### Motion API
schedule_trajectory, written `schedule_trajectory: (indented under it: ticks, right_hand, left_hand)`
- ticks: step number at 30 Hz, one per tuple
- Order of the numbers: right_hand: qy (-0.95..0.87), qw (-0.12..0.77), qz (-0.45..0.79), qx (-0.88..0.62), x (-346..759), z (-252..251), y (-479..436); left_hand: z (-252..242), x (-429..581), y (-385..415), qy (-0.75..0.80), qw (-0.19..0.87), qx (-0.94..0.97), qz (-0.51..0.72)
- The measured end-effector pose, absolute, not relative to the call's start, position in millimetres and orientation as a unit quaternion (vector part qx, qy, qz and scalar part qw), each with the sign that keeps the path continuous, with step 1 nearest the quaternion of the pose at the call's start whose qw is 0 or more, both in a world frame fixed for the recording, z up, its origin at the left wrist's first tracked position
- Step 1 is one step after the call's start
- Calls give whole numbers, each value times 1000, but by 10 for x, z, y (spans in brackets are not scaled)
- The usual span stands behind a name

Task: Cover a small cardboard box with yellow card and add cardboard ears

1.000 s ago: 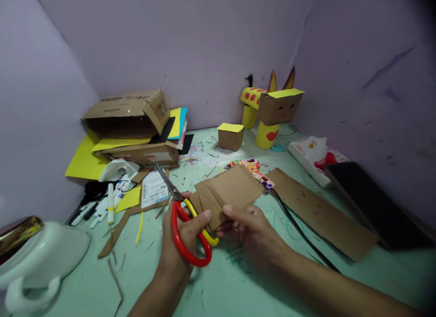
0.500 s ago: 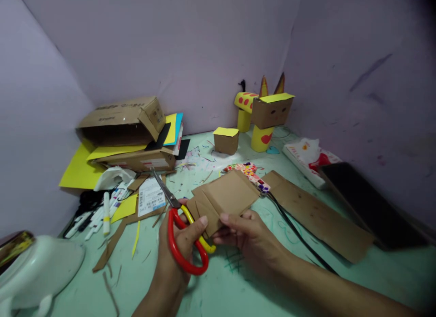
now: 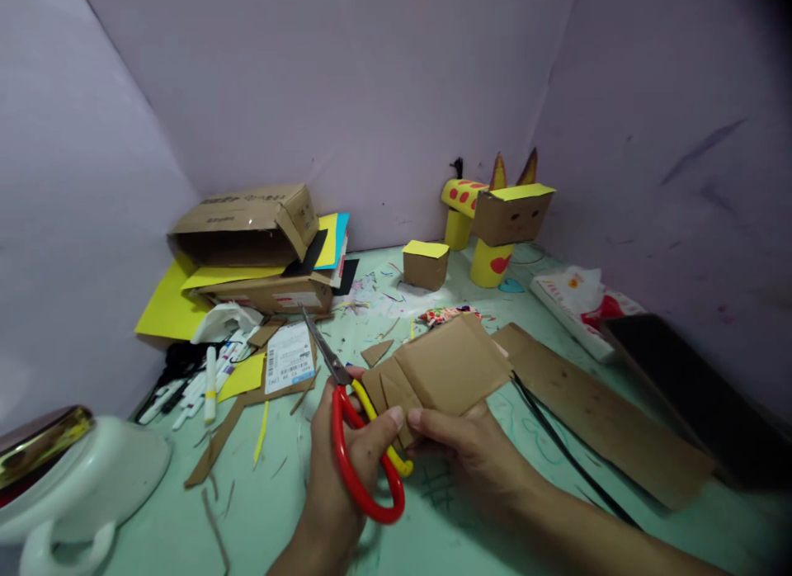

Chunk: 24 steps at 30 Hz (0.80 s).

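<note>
Scissors (image 3: 368,452) with one red and one yellow handle hang across my left hand (image 3: 346,456), their blades pointing up and left. The same hand pinches the left edge of some brown cardboard pieces (image 3: 454,365) between thumb and fingers. My right hand (image 3: 467,444) grips the cardboard from below, its thumb on the front near my left thumb. The pieces are a larger folded square and smaller overlapping flaps at its left. Most fingers of both hands are hidden behind the cardboard.
Cardboard boxes (image 3: 247,225) with coloured paper stand back left, above markers (image 3: 210,386). A small box (image 3: 426,266) and a yellow cardboard animal (image 3: 513,217) are at the back. A cardboard strip (image 3: 606,411) and black panel (image 3: 699,398) lie right; a white container (image 3: 124,477) is left.
The view has shifted, so things sit further right and slightly lower. The cardboard has turned a little in my hands, and a small brown scrap behind it now shows.
</note>
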State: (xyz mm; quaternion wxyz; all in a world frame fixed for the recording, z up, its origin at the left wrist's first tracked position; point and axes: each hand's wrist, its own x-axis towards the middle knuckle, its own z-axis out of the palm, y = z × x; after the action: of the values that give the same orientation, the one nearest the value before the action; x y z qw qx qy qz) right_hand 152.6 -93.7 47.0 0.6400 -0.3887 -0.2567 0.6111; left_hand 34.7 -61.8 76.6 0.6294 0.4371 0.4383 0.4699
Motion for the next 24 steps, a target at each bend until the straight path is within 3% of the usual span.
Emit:
schedule_trajectory:
  ticks: [9, 16, 20, 24]
  right_hand:
    - [-210, 670, 557, -444, 1540, 514, -914]
    - [-60, 765, 496, -407, 1808, 799, -779]
    - [-62, 818, 439, -367, 1927, 953, -781]
    - [-103, 850, 378, -351, 2002, 980, -823]
  left_hand:
    - [696, 300, -565, 448, 578, 506, 457]
    - [806, 405, -701, 507, 427, 628, 408]
    - [789, 507, -810, 525, 364, 706, 307]
    - [723, 570, -828, 493, 345, 741, 297]
